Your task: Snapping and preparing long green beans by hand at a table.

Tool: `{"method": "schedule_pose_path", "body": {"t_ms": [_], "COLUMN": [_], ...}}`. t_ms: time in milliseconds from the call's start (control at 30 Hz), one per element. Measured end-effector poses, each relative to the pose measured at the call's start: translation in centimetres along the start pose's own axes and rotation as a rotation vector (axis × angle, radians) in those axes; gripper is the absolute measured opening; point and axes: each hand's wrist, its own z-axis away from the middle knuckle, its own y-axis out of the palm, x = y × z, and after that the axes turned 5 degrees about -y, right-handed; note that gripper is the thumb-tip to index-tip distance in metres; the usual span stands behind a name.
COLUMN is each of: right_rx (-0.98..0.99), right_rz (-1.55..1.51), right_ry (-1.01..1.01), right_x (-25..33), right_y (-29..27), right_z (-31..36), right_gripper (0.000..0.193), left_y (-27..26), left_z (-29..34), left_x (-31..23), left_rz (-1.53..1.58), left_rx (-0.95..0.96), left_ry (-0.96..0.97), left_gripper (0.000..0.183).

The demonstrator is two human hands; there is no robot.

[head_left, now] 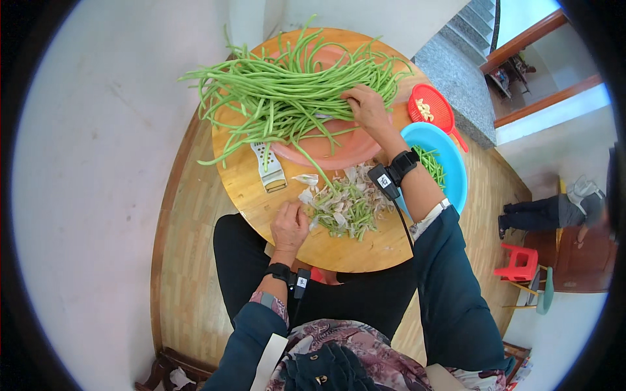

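A large heap of long green beans [280, 91] lies across a pink oval tray [306, 155] on the round wooden table [244, 189]. My right hand [366, 107] is at the heap's right side, its fingers closed on a bean. Near the front left edge of the table, my left hand [290, 227] is curled beside a pile of bean ends and garlic skins [352, 212]. What its fingers hold, if anything, is hidden. One long bean stretches from the tray down to that pile. Left of it lies a white grater [268, 168] with a metal blade.
Right of the tray stands a red strainer [445, 107] with peeled garlic cloves. A blue basin [458, 173] of cut beans sits below it, partly behind my right forearm. Farther right are a red stool [518, 262], a chair and another person [554, 212]. Grey stone steps rise behind.
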Motion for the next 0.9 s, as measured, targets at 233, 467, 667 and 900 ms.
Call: {"method": "schedule_pose_path", "body": {"t_ms": [233,467,667,900], "right_rx": [0.604,0.538,0.291,0.297], "right_rz": [0.208,0.495,0.308,0.054], "right_ry": [0.053,0.116,0.112,0.218], "right_x": [3.3,2.1,0.8,-0.4], "right_y": [1.4,2.5,2.2,3.3], "right_z": [1.5,2.1,1.0,1.3], "right_gripper": [0.016,0.013,0.018,0.023], "left_y": [-0.1,0.2,0.2,0.2], "left_z": [0.1,0.1,0.1,0.0], "left_x": [0.1,0.0,0.2,-0.1], "left_rz": [-0.036,-0.001,-0.029,-0.023], "left_rx": [0.007,0.004,0.007,0.004], "left_ry": [0.009,-0.014,-0.005,0.007], "left_gripper": [0.012,0.011,0.011,0.010]}}
